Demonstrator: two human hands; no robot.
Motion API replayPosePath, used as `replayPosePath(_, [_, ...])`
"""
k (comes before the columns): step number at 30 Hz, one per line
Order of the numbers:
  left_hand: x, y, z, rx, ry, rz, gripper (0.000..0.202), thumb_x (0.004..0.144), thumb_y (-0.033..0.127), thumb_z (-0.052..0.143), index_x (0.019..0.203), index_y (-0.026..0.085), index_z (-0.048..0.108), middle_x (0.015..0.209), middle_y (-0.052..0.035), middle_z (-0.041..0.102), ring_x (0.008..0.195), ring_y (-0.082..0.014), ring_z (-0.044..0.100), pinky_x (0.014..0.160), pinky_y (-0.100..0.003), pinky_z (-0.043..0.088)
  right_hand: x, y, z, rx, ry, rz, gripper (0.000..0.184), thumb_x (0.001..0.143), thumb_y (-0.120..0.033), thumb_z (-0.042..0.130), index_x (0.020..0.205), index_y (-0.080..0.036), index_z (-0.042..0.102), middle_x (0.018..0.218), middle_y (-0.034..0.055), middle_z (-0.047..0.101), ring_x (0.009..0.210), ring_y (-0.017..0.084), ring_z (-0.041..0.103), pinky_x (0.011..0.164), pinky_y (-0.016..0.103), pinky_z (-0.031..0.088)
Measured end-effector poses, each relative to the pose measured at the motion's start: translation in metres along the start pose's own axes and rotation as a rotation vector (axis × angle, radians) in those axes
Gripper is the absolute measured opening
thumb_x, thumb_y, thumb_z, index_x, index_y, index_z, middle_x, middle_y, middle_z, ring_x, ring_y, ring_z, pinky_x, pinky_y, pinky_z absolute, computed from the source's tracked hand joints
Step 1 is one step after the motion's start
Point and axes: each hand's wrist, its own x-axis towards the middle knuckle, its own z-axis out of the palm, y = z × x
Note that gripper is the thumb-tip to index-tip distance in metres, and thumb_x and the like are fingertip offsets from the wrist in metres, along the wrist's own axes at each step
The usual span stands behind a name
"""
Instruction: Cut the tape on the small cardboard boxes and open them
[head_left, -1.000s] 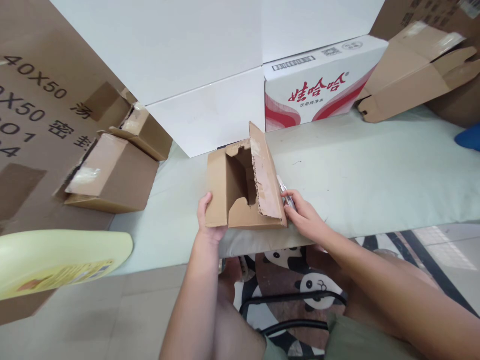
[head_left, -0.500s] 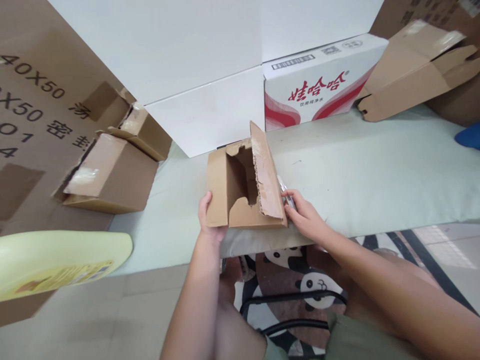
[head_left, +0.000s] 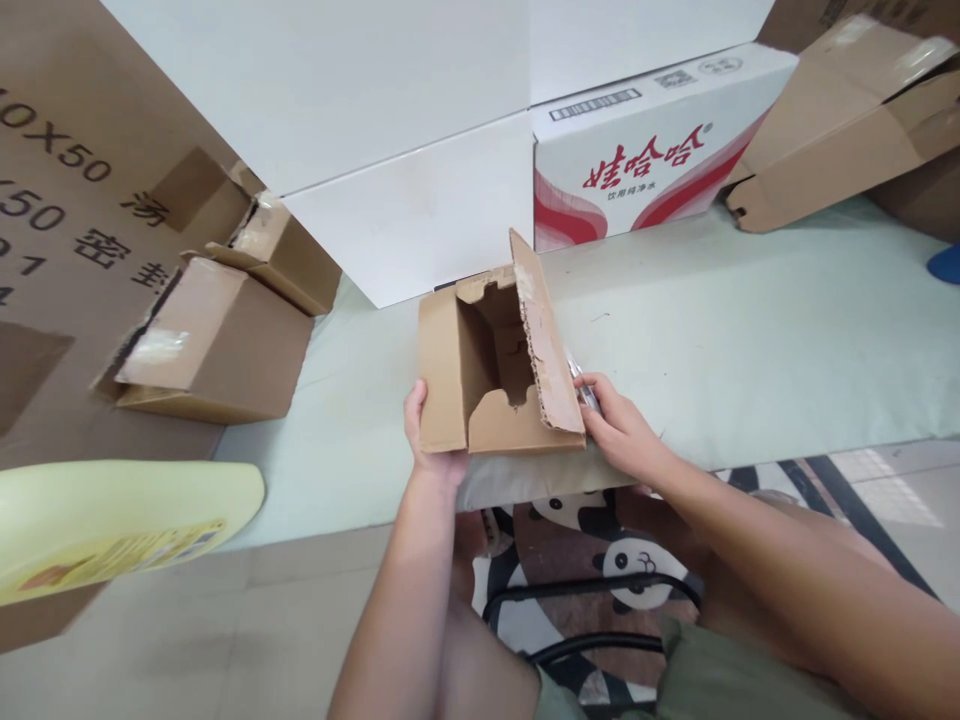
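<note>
A small brown cardboard box [head_left: 442,370] rests near the front edge of the cloth-covered surface, its top open and the inside dark. One flap, with a torn, ragged edge, stands up on its right side. My left hand [head_left: 431,435] grips the box's lower left corner, thumb on the outer side and the other fingers hidden beneath. On the right, my right hand [head_left: 619,425] is closed round a slim utility knife [head_left: 585,385], held beside the raised flap. The knife's front end is partly hidden behind that flap.
Two cardboard boxes [head_left: 225,340] stand at the left against a large printed carton [head_left: 52,250]. A pale yellow bottle [head_left: 127,520] lies in the left foreground. White cartons [head_left: 420,210] and a red-and-white water carton [head_left: 660,160] line the back. An opened box [head_left: 832,140] sits back right.
The view has shifted slightly, so the box and both hands appear a little further right. My left hand keeps its hold on the box and my right hand still holds the knife.
</note>
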Motion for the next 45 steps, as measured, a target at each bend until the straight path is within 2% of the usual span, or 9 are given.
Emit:
replayPosePath(8, [-0.0019,0.0072,0.0015,-0.034,0.033,-0.033,0.031,0.082,0.043,0.058,0.088,0.017,0.074,0.086,-0.0055,0.077,0.075,-0.0206,0.071,0.074,-0.032,0.056,0.0003,-0.001,0.0022,-0.029,0.008,0.016,0.027,0.089,-0.035,0.037,0.111,-0.023,0.046,0.066,-0.0027,0.054,0.061,0.022,0.052,0.063,0.034,0.039])
replayPosePath(13, [-0.0016,0.0078,0.0001,0.003,0.017,-0.031,0.032,0.081,0.044,0.06,0.091,0.017,0.073,0.086,-0.0055,0.077,0.078,-0.0229,0.073,0.082,-0.035,0.057,0.0006,0.001,0.0025,-0.025,0.015,-0.003,0.028,0.089,-0.035,0.038,0.112,-0.022,0.047,0.064,-0.0033,0.053,0.059,0.021,0.051,0.061,0.033,0.038])
replayPosePath(19, [0.0014,0.0074,0.0013,0.004,0.059,-0.017,0.032,0.08,0.044,0.06,0.09,0.016,0.073,0.085,-0.0062,0.077,0.083,-0.0251,0.074,0.084,-0.036,0.056,0.0001,-0.001,0.0014,-0.014,0.012,-0.018,0.026,0.088,-0.033,0.038,0.111,-0.023,0.047,0.068,-0.002,0.056,0.061,0.021,0.054,0.063,0.034,0.04])
replayPosePath(26, [0.0057,0.0067,-0.0015,0.036,0.048,0.035,0.03,0.079,0.044,0.062,0.089,0.017,0.074,0.084,-0.006,0.076,0.082,-0.023,0.073,0.075,-0.031,0.055,0.0004,-0.0017,0.0005,-0.005,0.007,-0.031,0.024,0.087,-0.032,0.039,0.109,-0.023,0.047,0.069,-0.0018,0.057,0.062,0.021,0.054,0.063,0.034,0.041])
replayPosePath(32, [0.0044,0.0076,0.0002,0.037,0.042,0.026,0.031,0.079,0.044,0.062,0.088,0.017,0.074,0.085,-0.0051,0.077,0.075,-0.0216,0.073,0.075,-0.032,0.056,0.0007,-0.0009,0.0008,-0.005,-0.004,-0.023,0.025,0.088,-0.032,0.038,0.109,-0.023,0.046,0.073,-0.0006,0.059,0.065,0.022,0.055,0.066,0.035,0.042])
replayPosePath(39, [0.005,0.007,-0.0025,0.065,0.045,0.036,0.032,0.078,0.046,0.063,0.09,0.018,0.072,0.084,-0.0051,0.076,0.081,-0.0231,0.073,0.08,-0.034,0.056,0.0005,-0.0014,0.001,-0.014,0.019,-0.042,0.024,0.087,-0.032,0.039,0.108,-0.023,0.048,0.067,-0.0025,0.056,0.061,0.021,0.053,0.062,0.033,0.04])
replayPosePath(45, [0.0055,0.0073,-0.0031,0.05,0.031,0.011,0.031,0.078,0.045,0.062,0.089,0.018,0.073,0.086,-0.0061,0.076,0.089,-0.0267,0.073,0.083,-0.036,0.057,0.0002,-0.0009,0.0012,-0.013,0.015,-0.034,0.024,0.087,-0.032,0.039,0.108,-0.024,0.047,0.071,-0.001,0.059,0.064,0.021,0.055,0.064,0.034,0.041])
